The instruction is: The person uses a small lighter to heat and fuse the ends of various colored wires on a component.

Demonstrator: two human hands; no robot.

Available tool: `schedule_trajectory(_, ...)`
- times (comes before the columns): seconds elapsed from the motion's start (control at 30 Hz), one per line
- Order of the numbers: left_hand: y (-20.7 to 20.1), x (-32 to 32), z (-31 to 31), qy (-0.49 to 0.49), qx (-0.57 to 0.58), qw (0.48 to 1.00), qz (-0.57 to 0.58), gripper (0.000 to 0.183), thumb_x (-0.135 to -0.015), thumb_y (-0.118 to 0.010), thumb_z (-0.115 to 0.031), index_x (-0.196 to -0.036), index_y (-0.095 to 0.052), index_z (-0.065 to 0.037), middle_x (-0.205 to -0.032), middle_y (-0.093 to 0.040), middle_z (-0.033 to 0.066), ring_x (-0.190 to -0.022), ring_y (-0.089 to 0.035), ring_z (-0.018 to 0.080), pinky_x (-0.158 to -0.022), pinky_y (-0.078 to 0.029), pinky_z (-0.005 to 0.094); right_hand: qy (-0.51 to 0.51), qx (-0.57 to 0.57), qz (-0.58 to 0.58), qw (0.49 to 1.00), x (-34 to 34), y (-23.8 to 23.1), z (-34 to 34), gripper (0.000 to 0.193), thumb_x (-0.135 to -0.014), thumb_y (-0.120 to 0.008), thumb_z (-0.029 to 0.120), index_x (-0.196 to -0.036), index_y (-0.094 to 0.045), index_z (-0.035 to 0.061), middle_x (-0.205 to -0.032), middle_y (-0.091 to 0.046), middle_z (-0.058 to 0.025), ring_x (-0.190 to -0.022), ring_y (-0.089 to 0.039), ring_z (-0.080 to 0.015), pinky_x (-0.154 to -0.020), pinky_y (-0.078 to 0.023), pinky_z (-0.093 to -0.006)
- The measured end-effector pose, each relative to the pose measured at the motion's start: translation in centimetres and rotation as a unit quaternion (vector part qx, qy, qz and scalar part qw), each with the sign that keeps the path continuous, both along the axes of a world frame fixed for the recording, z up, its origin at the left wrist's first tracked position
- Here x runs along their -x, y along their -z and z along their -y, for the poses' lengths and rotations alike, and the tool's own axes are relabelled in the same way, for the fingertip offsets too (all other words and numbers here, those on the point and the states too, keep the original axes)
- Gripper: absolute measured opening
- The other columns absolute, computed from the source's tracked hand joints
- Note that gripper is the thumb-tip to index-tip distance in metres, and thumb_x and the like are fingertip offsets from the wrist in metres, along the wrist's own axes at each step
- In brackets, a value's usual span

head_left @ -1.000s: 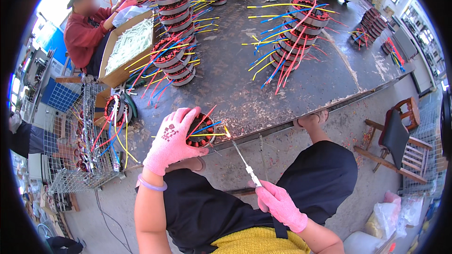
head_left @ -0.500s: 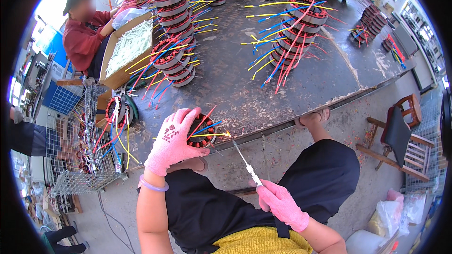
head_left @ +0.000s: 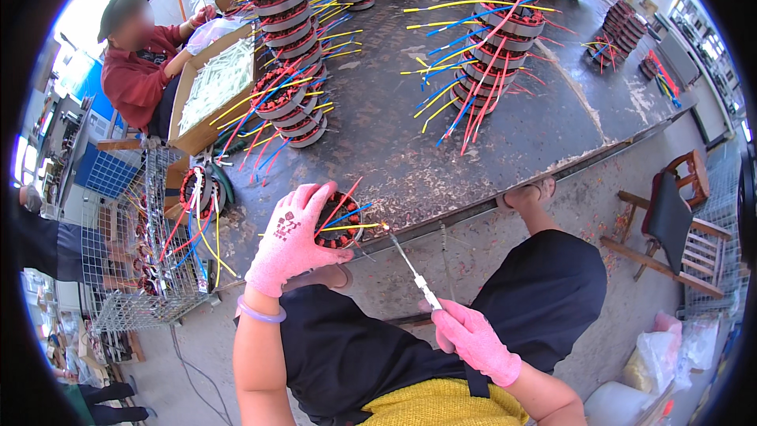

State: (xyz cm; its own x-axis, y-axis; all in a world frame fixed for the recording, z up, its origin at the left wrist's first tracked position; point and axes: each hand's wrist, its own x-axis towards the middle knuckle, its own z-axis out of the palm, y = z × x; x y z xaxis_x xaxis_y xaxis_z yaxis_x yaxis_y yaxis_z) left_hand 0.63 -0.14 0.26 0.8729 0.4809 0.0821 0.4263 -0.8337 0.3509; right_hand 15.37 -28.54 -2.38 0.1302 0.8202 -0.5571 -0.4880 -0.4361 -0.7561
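My left hand, in a pink glove, grips a ring-shaped motor stator at the near table edge, fingers wrapped over its left side. Red, blue and yellow leads stick out of the stator, and the yellow lead points right, over the edge. My right hand, also pink-gloved, is closed around the white handle of a slim torch with a thin metal tube. The tube's tip sits just below the yellow lead's end, where a small orange flame or glow shows.
Stacks of stators with coloured leads stand on the dark table. At left are a wire basket, pliers and a cardboard box of pale sleeves. Another person works behind the box. A chair stands right.
The flame at the yellow lead's end looks smaller. Both hands keep nearly the same place, and the whole view has shifted slightly. The other person's hands have moved a little over the box.
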Motion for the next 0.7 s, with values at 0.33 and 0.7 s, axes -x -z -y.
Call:
schedule_trajectory(0.33,-0.4,0.1,0.1,-0.004,0.021,1.0,-0.015,0.098,-0.058,-0.089,-0.036,-0.14,-0.049,-0.002,-0.134,-0.052,0.0183,-0.125,-0.05,0.0393,-0.109,-0.038,0.0451,0.002,0.006,0.02,1.0,0.4,0.6,0.4,0.04,-0.105,-0.05,0.026,-0.136,-0.055,0.0012,-0.069,-0.051,0.0029,-0.061,-0.045,-0.0057,-0.056,-0.037,-0.0235)
schedule_trajectory(0.7,-0.3,0.7,-0.1,-0.019,0.005,1.0,0.01,0.098,-0.056,-0.09,-0.035,-0.139,-0.05,-0.002,-0.131,-0.054,0.0182,-0.12,-0.053,0.0392,-0.104,-0.042,0.0439,0.009,0.025,-0.011,1.0,-0.2,-1.9,-0.8,0.039,-0.104,-0.052,0.027,-0.132,-0.057,0.0014,-0.068,-0.049,0.0046,-0.059,-0.041,-0.005,-0.054,-0.033,-0.0221)
